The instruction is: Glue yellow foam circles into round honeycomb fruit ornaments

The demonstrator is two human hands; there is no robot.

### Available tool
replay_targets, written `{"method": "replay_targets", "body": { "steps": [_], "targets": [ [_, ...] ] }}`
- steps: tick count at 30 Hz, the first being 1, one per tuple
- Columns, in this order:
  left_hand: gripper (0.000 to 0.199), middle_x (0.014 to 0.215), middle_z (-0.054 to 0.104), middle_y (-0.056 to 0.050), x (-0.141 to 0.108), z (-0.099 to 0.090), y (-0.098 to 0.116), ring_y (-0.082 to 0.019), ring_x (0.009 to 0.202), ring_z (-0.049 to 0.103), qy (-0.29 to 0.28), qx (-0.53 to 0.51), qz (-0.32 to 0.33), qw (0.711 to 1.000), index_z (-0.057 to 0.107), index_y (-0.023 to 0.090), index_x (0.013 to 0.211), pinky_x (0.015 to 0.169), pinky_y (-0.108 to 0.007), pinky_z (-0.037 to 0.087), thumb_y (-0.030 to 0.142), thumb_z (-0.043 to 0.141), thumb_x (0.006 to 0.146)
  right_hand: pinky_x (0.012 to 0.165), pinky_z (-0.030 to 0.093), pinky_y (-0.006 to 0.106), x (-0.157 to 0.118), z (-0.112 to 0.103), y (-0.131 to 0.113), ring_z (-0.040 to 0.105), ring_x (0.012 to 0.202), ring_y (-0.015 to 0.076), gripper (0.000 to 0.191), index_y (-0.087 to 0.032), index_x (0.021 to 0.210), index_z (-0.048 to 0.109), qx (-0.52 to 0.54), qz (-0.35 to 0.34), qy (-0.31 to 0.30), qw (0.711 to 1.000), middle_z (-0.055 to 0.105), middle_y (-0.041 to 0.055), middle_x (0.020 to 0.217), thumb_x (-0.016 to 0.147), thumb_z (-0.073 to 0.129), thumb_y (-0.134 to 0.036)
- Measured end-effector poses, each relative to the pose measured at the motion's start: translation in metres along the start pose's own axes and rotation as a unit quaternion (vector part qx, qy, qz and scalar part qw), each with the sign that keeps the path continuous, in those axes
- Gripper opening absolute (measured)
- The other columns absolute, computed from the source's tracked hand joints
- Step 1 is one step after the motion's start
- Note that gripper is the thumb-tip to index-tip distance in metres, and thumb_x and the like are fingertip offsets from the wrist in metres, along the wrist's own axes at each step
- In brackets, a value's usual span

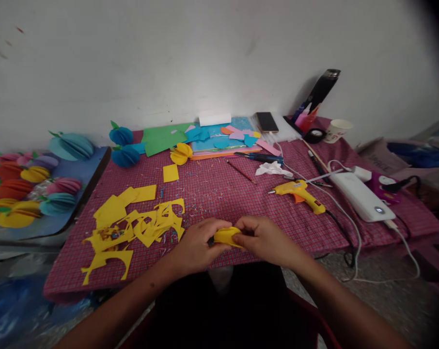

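Note:
Between my two hands, above the front edge of the table, is a folded piece of yellow paper (226,236). My left hand (197,245) pinches its left side between thumb and fingers. On the other side, the fingers of my right hand (261,237) are closed on its right end. Yellow paper scraps (150,225) with rounded cut-outs lie to the left of my left hand. A yellow glue gun (297,192) rests beyond my right hand, its nozzle pointing left.
Finished paper fruits (72,146) fill a blue board at left. Coloured sheets (163,138), a yellow paper ball (181,153), a phone (266,122) and scissors (259,157) lie at the back. At right are a white power bank (361,196), cables and a paper cup (337,131).

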State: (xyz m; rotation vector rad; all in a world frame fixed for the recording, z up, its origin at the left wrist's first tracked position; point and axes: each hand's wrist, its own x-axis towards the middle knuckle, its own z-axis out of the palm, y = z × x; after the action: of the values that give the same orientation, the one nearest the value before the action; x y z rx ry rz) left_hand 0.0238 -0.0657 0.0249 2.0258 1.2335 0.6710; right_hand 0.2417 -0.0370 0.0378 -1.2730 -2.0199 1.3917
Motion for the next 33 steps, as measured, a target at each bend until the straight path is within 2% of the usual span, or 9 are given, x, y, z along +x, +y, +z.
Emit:
{"method": "replay_targets", "body": {
  "steps": [6,12,18,22,25,30,33],
  "targets": [
    [0.028,0.111,0.074,-0.004,0.000,0.004,0.001,-0.021,0.101,0.068,-0.027,-0.001,0.021,0.999,0.067,0.025,0.119,0.095,-0.036,0.052,0.035,0.068,0.093,0.051,0.030,0.024,0.002,0.005,-0.002,0.049,0.059,0.0104,0.026,-0.019,0.070,0.060,-0.054,-0.038,0.015,0.998,0.055,-0.0042,0.064,0.091,0.065,-0.034],
    [0.030,0.112,0.074,-0.004,-0.003,0.004,0.001,-0.022,0.103,0.068,-0.022,0.001,0.010,1.000,0.065,0.024,0.117,0.096,-0.037,0.052,0.035,0.072,0.090,0.052,0.030,0.024,0.003,0.010,-0.001,0.045,0.056,0.0098,0.031,-0.019,0.064,0.054,-0.013,-0.046,0.025,0.999,0.049,-0.0054,0.060,0.092,0.061,-0.031],
    [0.035,0.117,0.073,-0.004,-0.004,0.004,0.004,-0.022,0.106,0.068,-0.022,-0.032,0.001,0.999,0.063,0.024,0.119,0.096,-0.037,0.053,0.019,0.067,0.085,0.053,0.033,0.024,0.003,0.016,0.000,0.050,0.056,0.0103,0.028,-0.020,0.062,0.056,-0.007,-0.054,0.048,0.997,0.053,-0.0047,0.059,0.089,0.060,-0.026],
    [0.041,0.120,0.072,-0.004,-0.004,0.005,0.006,-0.022,0.107,0.068,-0.015,-0.051,0.010,0.999,0.060,0.025,0.122,0.096,-0.037,0.054,0.014,0.064,0.082,0.059,0.040,0.025,0.002,0.018,-0.001,0.059,0.066,0.0128,0.011,-0.021,0.078,0.068,-0.003,-0.051,0.067,0.996,0.066,-0.0023,0.073,0.087,0.062,-0.023],
    [0.044,0.119,0.071,-0.005,-0.007,0.004,0.007,-0.022,0.106,0.068,-0.014,-0.051,0.038,0.998,0.058,0.024,0.123,0.094,-0.036,0.054,0.014,0.064,0.081,0.059,0.040,0.025,0.001,0.018,-0.004,0.059,0.065,0.0134,0.012,-0.021,0.075,0.066,-0.009,-0.046,0.082,0.996,0.065,-0.0017,0.071,0.087,0.063,-0.024],
    [0.063,0.127,0.066,-0.010,-0.014,-0.007,0.011,-0.024,0.111,0.066,0.002,-0.057,0.137,0.989,0.045,0.024,0.135,0.096,-0.039,0.054,0.010,0.058,0.075,0.059,0.040,0.025,-0.001,0.016,-0.009,0.058,0.064,0.0130,0.014,-0.021,0.073,0.064,-0.014,-0.051,0.088,0.995,0.063,-0.0022,0.068,0.087,0.064,-0.023],
    [0.061,0.125,0.066,-0.009,-0.016,-0.012,0.013,-0.024,0.110,0.066,-0.008,-0.077,0.155,0.985,0.045,0.024,0.135,0.091,-0.037,0.054,0.009,0.055,0.076,0.060,0.040,0.025,-0.001,0.016,-0.007,0.059,0.066,0.0131,0.012,-0.021,0.076,0.065,-0.006,-0.057,0.080,0.995,0.065,-0.0019,0.071,0.088,0.063,-0.021]
  ]
}}
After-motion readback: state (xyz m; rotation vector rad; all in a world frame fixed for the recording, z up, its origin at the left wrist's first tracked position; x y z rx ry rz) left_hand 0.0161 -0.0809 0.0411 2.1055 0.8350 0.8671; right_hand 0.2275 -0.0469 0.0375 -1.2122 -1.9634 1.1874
